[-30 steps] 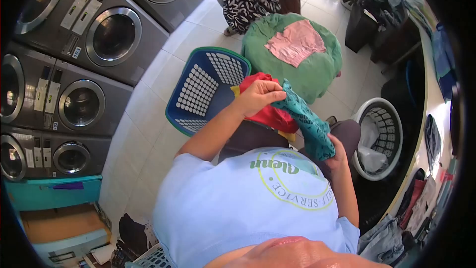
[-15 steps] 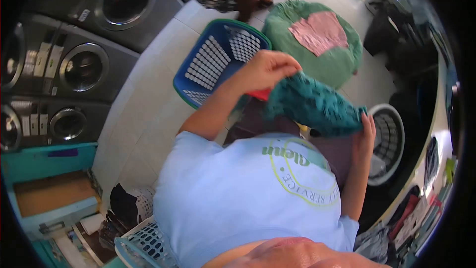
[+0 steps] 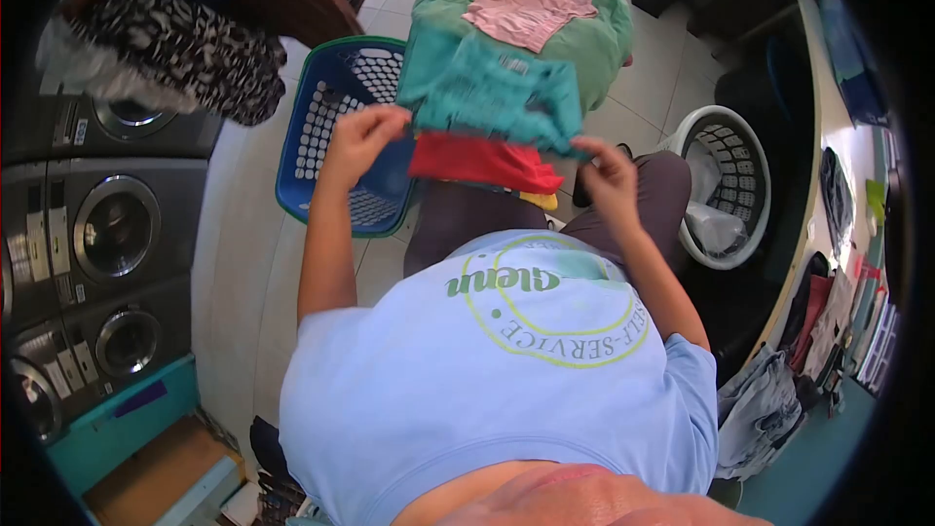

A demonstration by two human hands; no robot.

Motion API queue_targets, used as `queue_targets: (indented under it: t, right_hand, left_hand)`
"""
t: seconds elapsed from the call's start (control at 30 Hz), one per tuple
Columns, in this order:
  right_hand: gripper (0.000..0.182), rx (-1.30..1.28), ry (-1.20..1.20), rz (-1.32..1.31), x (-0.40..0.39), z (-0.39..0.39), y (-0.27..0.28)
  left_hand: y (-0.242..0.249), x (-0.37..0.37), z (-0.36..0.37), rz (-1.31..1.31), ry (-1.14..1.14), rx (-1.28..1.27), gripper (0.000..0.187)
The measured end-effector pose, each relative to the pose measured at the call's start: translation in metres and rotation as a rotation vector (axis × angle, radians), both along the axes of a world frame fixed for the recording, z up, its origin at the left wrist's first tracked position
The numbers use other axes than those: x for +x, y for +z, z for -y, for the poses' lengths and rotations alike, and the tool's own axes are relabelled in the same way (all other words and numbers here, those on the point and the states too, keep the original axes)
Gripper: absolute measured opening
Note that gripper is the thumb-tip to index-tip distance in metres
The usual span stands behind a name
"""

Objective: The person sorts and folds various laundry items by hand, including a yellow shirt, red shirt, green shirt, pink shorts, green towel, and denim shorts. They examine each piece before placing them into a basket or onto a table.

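A teal garment with dark marks point(image 3: 497, 93) hangs spread out between my two hands, in front of my lap. At its near left corner, my left hand point(image 3: 365, 141) pinches the cloth. My right hand point(image 3: 609, 180), slightly blurred, has its fingertips closed at the near right corner. Just below the garment, a folded red cloth point(image 3: 482, 164) lies by my knees, with a bit of yellow cloth point(image 3: 539, 201) under it. Beyond it sits a large, rounded green cloth bundle point(image 3: 594, 63), on which a pink garment point(image 3: 531, 2) lies.
A blue basket with a green rim point(image 3: 292, 151) stands on the left. On the right is a white basket point(image 3: 765, 175) holding clear plastic. Another person, partly visible, carries black-and-white patterned cloth point(image 3: 190, 54) past front-loading machines point(image 3: 117, 226). Clothes point(image 3: 765, 414) lie along the right-hand counter.
The teal garment has gone from bunched and slanted to spread and nearly level, held between both hands. My view has shifted, and the other person's patterned load shows more fully.
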State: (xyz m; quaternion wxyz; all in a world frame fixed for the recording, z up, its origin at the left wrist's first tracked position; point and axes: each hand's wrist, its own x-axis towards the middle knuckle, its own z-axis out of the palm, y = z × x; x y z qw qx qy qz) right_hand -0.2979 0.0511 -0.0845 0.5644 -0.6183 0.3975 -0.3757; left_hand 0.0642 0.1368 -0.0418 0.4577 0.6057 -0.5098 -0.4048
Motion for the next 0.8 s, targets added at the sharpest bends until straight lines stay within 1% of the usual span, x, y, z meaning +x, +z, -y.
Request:
queue_targets:
  t: [0.03, 0.07, 0.1, 0.17, 0.2, 0.27, 0.3, 0.37, 0.43, 0.5, 0.53, 0.57, 0.67, 0.77, 0.8]
  right_hand:
    - [0.038, 0.071, 0.144, -0.159, -0.007, -0.007, -0.020]
    - [0.037, 0.085, 0.296, -0.198, -0.013, -0.016, -0.039]
    - [0.036, 0.324, 0.476, -0.370, -0.020, -0.020, -0.043]
    - [0.037, 0.359, 0.570, -0.577, -0.023, -0.024, -0.018]
    - [0.038, 0.248, 0.550, -0.584, -0.027, -0.020, -0.022]
    - [0.040, 0.023, 0.509, -0.597, -0.036, -0.008, -0.032]
    - [0.040, 0.034, 0.443, -0.605, -0.038, -0.001, -0.030]
    - [0.041, 0.052, 0.313, -0.621, -0.038, 0.010, -0.022]
    - [0.039, 0.013, 0.287, -0.624, -0.038, 0.014, -0.015]
    - [0.038, -0.039, 0.294, -0.581, -0.039, 0.011, -0.010]
    - [0.037, -0.142, 0.350, -0.586, -0.039, 0.010, -0.008]
    - [0.037, -0.135, 0.386, -0.581, -0.039, 0.009, -0.004]
    - [0.036, -0.101, 0.465, -0.552, -0.040, 0.002, 0.014]
    - [0.032, -0.065, 0.444, -0.471, -0.043, 0.004, 0.029]
    - [0.031, -0.037, 0.400, -0.450, -0.044, 0.006, 0.028]
  left_hand:
    - [-0.019, 0.004, -0.013, -0.066, -0.034, 0.156, 0.021]
    - [-0.029, 0.006, -0.023, -0.129, -0.068, 0.313, 0.024]
    - [-0.027, 0.007, -0.027, 0.077, -0.139, 0.433, 0.026]
    - [-0.024, 0.006, -0.027, 0.498, -0.272, 0.653, 0.031]
    - [-0.026, 0.004, -0.017, 0.453, -0.192, 0.600, 0.036]
    - [-0.010, -0.011, 0.015, 0.529, -0.049, 0.281, 0.036]
    - [-0.004, -0.024, 0.034, 0.561, 0.023, 0.119, 0.035]
    - [-0.008, -0.051, 0.084, 0.586, -0.049, -0.089, 0.035]
    - [-0.030, -0.084, 0.137, 0.536, -0.196, -0.102, 0.035]
    - [-0.069, -0.111, 0.193, 0.682, -0.332, -0.062, 0.036]
    - [-0.089, -0.125, 0.215, 0.752, -0.256, -0.038, 0.036]
    - [-0.109, -0.135, 0.233, 0.821, -0.177, -0.016, 0.036]
    - [-0.157, -0.149, 0.269, 1.005, 0.158, 0.105, 0.037]
    - [-0.176, -0.139, 0.289, 1.003, 0.097, 0.154, 0.037]
    - [-0.173, -0.132, 0.290, 0.936, 0.067, 0.144, 0.035]
